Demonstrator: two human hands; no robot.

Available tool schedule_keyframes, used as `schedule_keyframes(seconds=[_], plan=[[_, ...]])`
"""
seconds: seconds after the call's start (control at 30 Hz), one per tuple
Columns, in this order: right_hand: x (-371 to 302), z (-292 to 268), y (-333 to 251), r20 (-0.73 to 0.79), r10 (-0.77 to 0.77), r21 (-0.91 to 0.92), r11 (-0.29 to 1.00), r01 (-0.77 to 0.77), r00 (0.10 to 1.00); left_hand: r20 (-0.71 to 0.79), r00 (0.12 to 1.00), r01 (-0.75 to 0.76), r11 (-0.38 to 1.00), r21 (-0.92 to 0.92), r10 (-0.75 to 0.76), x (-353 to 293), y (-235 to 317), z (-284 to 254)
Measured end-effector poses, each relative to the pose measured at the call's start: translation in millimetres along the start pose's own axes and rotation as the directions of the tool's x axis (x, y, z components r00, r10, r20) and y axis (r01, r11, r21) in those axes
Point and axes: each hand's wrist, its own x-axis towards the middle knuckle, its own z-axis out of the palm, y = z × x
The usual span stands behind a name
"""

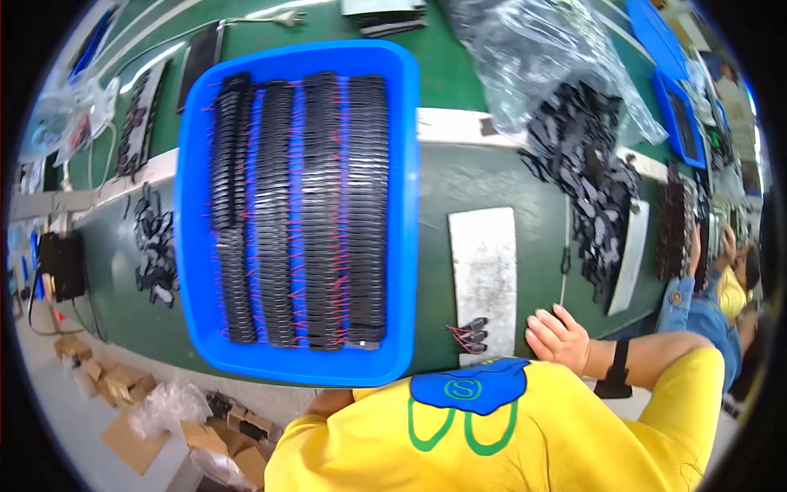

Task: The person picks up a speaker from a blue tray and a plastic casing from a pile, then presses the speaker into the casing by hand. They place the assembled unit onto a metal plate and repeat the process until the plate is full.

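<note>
My right hand (559,338) rests open on the green workbench, fingers spread, beside a worn white board (484,254). It holds nothing. At the board's near end lie a few small black parts with red wires (471,334). To the left stands a large blue tub (403,205), packed with several long rows of thin black parts (320,205) with red wires between them. Of my left arm only a short piece of forearm (332,401) shows under the tub's near edge; the hand itself is hidden.
A heap of loose black pieces (586,164) spills from a clear plastic bag (541,57) at the right. A narrow white strip (629,258) and a thin rod (566,254) lie nearby. More black pieces (154,246) lie left of the tub. Another person (697,303) sits far right. Cardboard boxes (123,381) are on the floor.
</note>
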Motion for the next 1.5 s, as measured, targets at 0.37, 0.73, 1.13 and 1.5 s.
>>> schedule_keyframes(seconds=[0.37,0.73,1.13,1.5], plan=[[-4.2,6.6,-27.2,-0.192,0.119,-0.038,0.991,-0.128,0.974,-0.004,0.986,-0.160,0.952,0.259,0.167,-30.7,-56.1,1.3],[72.8,-13.7,-28.1,-0.534,0.427,0.576,0.815,-0.056,0.730,-0.124,0.747,-0.508,0.680,0.529,0.654,-176.5,49.4,22.8],[120.2,14.9,-3.4,-0.552,0.257,0.439,0.898,0.014,0.793,0.270,0.418,-0.703,0.120,0.701,0.868,-174.3,153.1,70.8],[116.5,10.7,-4.6,-0.542,0.288,0.416,0.908,-0.046,0.790,0.222,0.477,-0.723,0.237,0.649,0.850,-155.9,195.6,74.1]])
